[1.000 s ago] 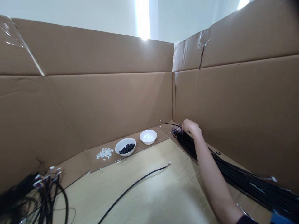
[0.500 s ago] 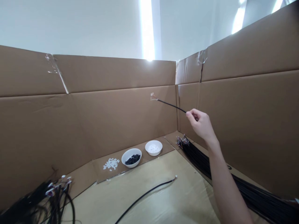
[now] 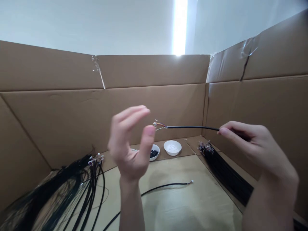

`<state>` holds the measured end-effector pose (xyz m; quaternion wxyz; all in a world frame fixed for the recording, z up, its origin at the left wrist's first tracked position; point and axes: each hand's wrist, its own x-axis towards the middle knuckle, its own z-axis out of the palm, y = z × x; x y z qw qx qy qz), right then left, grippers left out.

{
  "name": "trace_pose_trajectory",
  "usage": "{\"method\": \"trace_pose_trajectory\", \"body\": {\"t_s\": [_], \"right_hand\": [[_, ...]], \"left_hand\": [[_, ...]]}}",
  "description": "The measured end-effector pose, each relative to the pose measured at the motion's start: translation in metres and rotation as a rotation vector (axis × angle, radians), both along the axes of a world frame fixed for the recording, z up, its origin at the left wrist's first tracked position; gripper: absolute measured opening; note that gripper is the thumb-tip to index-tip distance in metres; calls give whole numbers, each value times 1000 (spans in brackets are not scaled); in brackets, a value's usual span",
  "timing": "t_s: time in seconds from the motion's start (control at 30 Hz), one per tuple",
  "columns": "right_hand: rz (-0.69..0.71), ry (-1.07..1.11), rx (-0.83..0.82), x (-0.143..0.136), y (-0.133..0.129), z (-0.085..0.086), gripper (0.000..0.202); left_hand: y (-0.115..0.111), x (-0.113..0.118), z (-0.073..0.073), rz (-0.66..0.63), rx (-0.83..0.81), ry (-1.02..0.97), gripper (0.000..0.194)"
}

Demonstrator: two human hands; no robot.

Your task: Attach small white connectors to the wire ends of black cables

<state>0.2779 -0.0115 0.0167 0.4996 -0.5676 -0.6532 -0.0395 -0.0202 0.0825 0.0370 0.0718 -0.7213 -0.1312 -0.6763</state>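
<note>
A black cable [image 3: 192,127] runs level through the air, pinched near its right end by my right hand [image 3: 255,147]. Its left end splits into thin coloured wires [image 3: 160,124] with small pale tips. My left hand [image 3: 131,141] is raised just left of those wires, thumb and fingers apart, holding nothing; it looks slightly blurred. Below, a second black cable [image 3: 166,185] with a white connector [image 3: 192,182] at its end lies on the table, partly behind my left forearm.
At the back stand a white bowl of white pieces [image 3: 172,142] and a bowl of black pieces [image 3: 157,157], partly hidden by my left hand. A black cable bundle [image 3: 226,173] lies right, more cables [image 3: 93,189] left. Cardboard walls [image 3: 154,99] enclose the table.
My left hand has come into view beside the wire end. My right hand has moved right and slightly down with the cable, which is now level. The view has turned left.
</note>
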Motion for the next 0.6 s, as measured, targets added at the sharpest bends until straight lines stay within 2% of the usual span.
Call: {"method": "trace_pose_trajectory", "body": {"t_s": [0.13, 0.27, 0.47, 0.6], "right_hand": [[55, -2, 4, 7, -3, -3, 34], [77, 1, -28, 11, -3, -4, 33], [121, 33, -96, 9, 1, -4, 36], [92, 75, -125, 11, 6, -6, 36]], "left_hand": [[6, -7, -1, -69, -84, 268, 30], [7, -13, -1, -91, -98, 249, 21], [-1, -17, 2, -132, -132, 252, 25], [2, -24, 3, -61, -195, 208, 20]]}}
